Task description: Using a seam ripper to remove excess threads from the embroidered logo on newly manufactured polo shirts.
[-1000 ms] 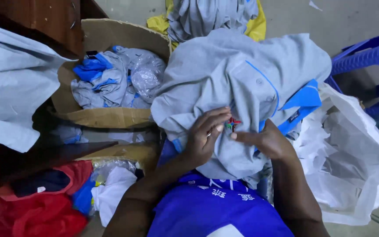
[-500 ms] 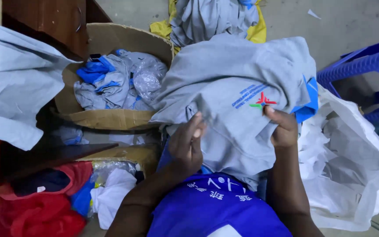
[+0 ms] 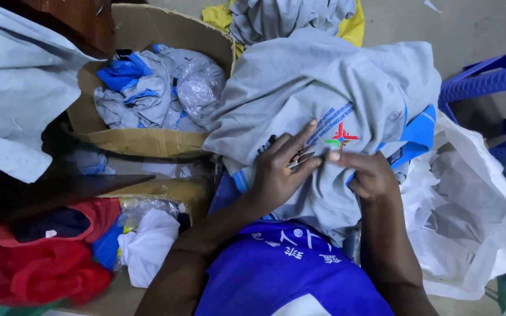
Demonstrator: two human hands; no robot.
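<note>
Grey shirt [image 3: 300, 88] with a blue collar and multicoloured cross logo; red cloth [image 3: 36, 275] at eight o'clock; brown box [image 3: 147, 140].

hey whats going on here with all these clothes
A person in a blue top has a grey shirt with blue trim spread over their lap. The left hand lies flat on the cloth with a small thin metal tool under its fingers, beside a small coloured emblem. The right hand pinches the fabric just below it. A cardboard box of similar grey and blue shirts sits to the left, and white plastic bags lie to the right.
</note>
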